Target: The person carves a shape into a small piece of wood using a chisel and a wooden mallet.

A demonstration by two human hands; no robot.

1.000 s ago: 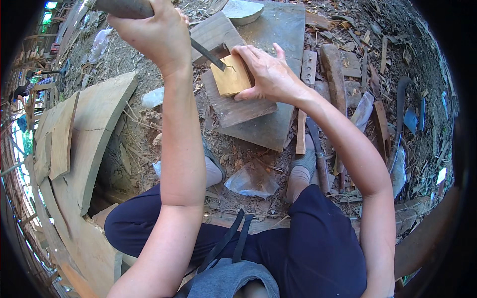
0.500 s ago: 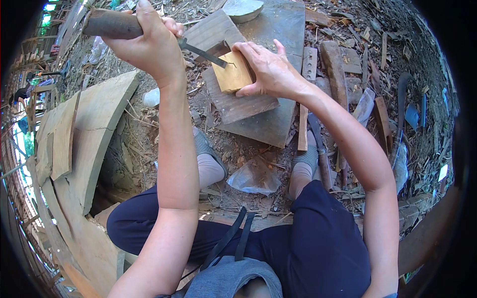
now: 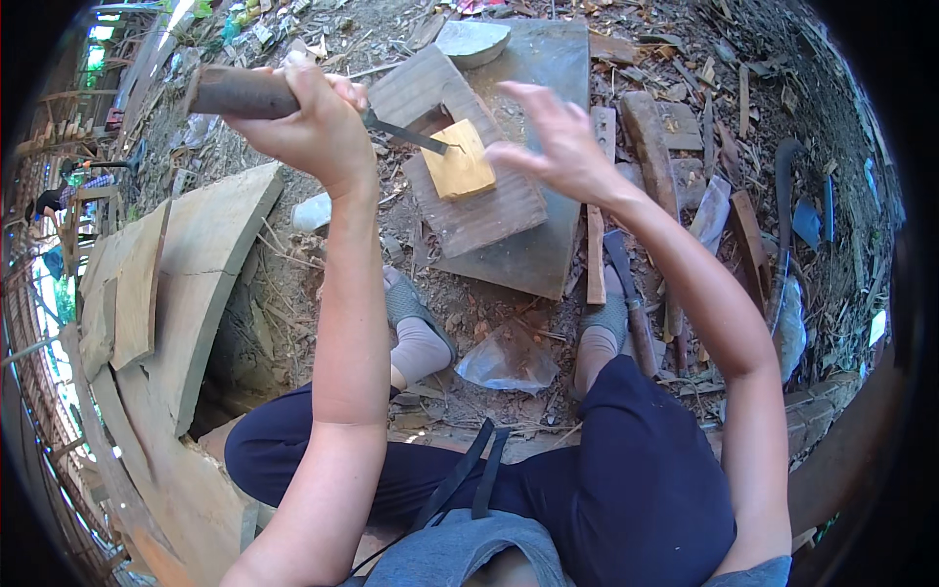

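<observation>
My left hand is closed around the thick wooden handle of a chisel. The chisel's narrow metal blade slants down to the right, its tip on the upper face of a small yellow wood block. Beneath the block lies a brown wooden board with a square notch, part of which the blade and block hide. My right hand is just right of the block, apart from it and slightly blurred, with its fingers spread and nothing in them.
A large grey slab supports the board, with a pale stone-like piece at its far end. Thick planks lean at left. To the right lie wood strips, a knife and a curved blade. A plastic bag lies between my feet.
My right hand has let go of the yellow block and moved off to its right. The left hand keeps the chisel, its tip still at the block.
</observation>
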